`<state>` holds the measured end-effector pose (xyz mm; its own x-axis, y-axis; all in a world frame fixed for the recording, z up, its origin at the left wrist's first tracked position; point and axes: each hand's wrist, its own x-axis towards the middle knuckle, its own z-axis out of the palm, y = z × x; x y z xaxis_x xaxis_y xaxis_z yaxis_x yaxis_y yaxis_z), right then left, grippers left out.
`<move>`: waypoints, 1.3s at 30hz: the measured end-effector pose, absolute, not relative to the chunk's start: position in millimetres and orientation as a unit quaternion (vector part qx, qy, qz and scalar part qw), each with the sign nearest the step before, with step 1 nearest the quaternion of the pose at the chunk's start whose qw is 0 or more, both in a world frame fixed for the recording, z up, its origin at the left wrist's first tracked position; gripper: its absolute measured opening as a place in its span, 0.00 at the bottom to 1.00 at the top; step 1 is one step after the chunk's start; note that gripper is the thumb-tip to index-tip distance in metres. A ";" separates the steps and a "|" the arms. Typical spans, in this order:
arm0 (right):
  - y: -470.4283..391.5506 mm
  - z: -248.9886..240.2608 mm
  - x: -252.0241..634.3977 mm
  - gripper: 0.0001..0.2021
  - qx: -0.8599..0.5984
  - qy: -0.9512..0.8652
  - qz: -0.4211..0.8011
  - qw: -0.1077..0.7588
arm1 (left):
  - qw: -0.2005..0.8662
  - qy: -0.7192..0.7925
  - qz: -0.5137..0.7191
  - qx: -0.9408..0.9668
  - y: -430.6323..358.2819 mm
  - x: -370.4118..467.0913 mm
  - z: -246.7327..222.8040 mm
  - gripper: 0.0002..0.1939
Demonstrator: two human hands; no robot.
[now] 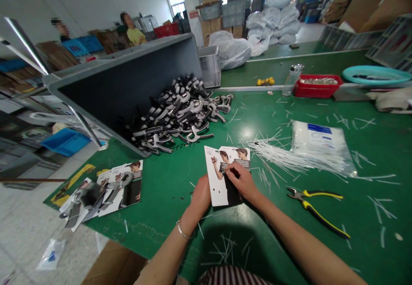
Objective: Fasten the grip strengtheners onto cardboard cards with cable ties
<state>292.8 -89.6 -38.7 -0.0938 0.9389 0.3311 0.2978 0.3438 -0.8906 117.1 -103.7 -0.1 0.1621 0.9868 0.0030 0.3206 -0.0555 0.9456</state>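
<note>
My left hand (pixel 202 192) grips a small stack of printed cardboard cards (pixel 219 195) from its left side, tilted up off the table; most of its fingers are hidden behind them. The front card has small holes low on its face. Over the cards, my right hand (pixel 242 182) has thumb and forefinger pinched together against the printed face; whatever thin thing they may hold is too small to make out. White cable ties (pixel 273 154) lie in a loose bundle just beyond my right hand. Pliers (pixel 302 194) with yellow and black handles rest open to its right.
Hand grippers (pixel 186 109) spill from a tipped grey crate (pixel 128 53). Cards with hand grippers on them (pixel 120 186) lie at the left table edge. A bag of cable ties (pixel 317 141), a red tray (pixel 317 91) and a clear jar (pixel 292 81) stand right. Two people are behind.
</note>
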 end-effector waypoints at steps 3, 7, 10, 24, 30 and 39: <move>-89.1 -38.7 295.4 0.06 -0.458 -0.671 0.329 0.481 | 0.422 0.518 0.354 0.655 -103.0 117.1 0.2 0.06; -89.6 -38.6 299.0 0.06 -0.435 -0.699 0.307 0.478 | 0.391 0.510 0.333 0.690 -104.5 111.1 -4.0 0.09; -88.9 -38.8 298.1 0.07 -0.432 -0.707 0.293 0.477 | 0.385 0.505 0.322 0.702 -104.4 107.1 -7.3 0.11; -86.6 -29.1 302.4 0.14 -0.377 -0.743 0.318 0.453 | 0.334 0.492 0.331 0.733 -99.7 106.2 -8.0 0.11; -85.2 -24.6 301.4 0.10 -0.362 -0.770 0.314 0.421 | 0.335 0.528 0.345 0.700 -99.4 107.1 -14.6 0.07; -89.3 -25.5 299.3 0.06 -0.401 -0.725 0.333 0.451 | 0.523 0.496 0.447 0.529 -110.9 103.6 -9.4 0.21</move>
